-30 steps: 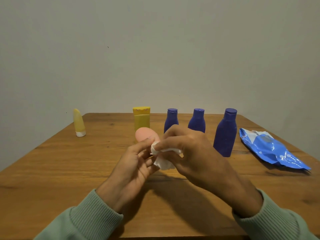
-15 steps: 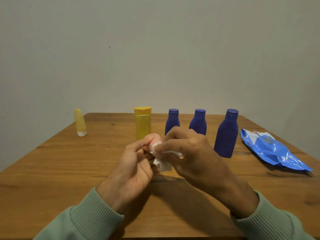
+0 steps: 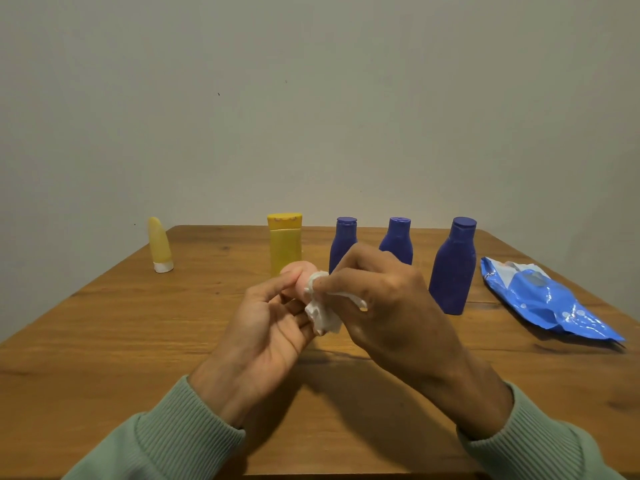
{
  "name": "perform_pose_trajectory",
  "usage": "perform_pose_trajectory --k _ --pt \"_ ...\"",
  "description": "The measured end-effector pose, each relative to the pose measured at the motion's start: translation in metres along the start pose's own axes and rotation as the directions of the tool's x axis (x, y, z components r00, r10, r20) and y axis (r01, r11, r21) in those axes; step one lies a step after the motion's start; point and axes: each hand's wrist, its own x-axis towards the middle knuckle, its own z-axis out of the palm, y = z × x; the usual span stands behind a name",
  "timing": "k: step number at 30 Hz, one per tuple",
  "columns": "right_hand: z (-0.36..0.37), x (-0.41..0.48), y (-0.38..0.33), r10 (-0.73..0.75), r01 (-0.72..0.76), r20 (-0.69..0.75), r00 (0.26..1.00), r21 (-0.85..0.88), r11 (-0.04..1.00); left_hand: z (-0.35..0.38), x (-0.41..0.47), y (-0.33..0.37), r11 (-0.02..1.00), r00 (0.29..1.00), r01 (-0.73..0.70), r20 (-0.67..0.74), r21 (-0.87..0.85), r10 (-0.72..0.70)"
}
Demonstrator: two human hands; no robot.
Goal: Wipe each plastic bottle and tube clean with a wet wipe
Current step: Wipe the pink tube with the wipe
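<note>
You held the pink tube (image 3: 297,274) in your left hand (image 3: 263,327), lifted clear of the wooden table (image 3: 104,341), fingers curled around its lower body so that only the rounded upper end showed above them. This grip left the exposed end free for cleaning while the palm steadied the rest; how much of the tube lay hidden inside the hand could not be told.

Your right hand (image 3: 391,306) was closed on the wet wipe (image 3: 322,310), pinched between thumb and fingertips and pressed against the right side of the pink tube — the bunched remainder hung loose below the contact point. Pinching the wipe small in this way suited a narrow, curved surface.

The other items stood upright along the far part of the table, apart from each other: a pale yellow tube (image 3: 159,245) resting on its white cap at the far left, a yellow tube (image 3: 284,242) directly behind the pink one, then two small dark blue bottles (image 3: 343,239) (image 3: 398,237) partly hidden by your right hand, and a larger dark blue bottle (image 3: 453,268). Keeping them in a row probably served to work through them in order. The blue wipe packet (image 3: 547,299) lay at the right edge, within reach of the wiping hand.
</note>
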Motion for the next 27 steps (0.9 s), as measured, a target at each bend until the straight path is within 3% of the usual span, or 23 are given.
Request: perform_pose_trajectory --k 3,7,11,17,22,27 --pt "-0.002 0.000 0.000 -0.034 0.034 0.020 0.999 0.029 0.999 0.000 -0.003 0.002 1.000 0.999 0.007 0.044 0.000 -0.007" --pt "-0.007 0.002 0.006 0.021 -0.024 -0.077 0.997 -0.043 0.999 0.003 -0.003 0.004 0.995 0.999 -0.008 0.052 0.099 0.003" --pt "-0.020 0.006 0.014 0.207 -0.187 -0.123 0.971 0.160 0.969 0.002 -0.001 0.006 0.986 0.997 -0.062 0.057 0.158 0.053" --pt "-0.018 0.011 0.004 0.381 -0.417 0.173 0.908 0.285 0.863 0.003 -0.004 0.005 0.976 0.988 -0.058 0.152 0.211 0.026" --pt "-0.024 0.011 0.002 0.381 -0.441 0.257 0.888 0.242 0.864 0.002 -0.003 0.002 0.986 0.990 -0.063 0.130 0.151 0.044" --pt "-0.030 0.011 0.007 0.413 -0.522 0.408 0.815 0.205 0.828 0.004 -0.004 0.004 0.991 0.985 -0.058 0.169 0.118 0.038"
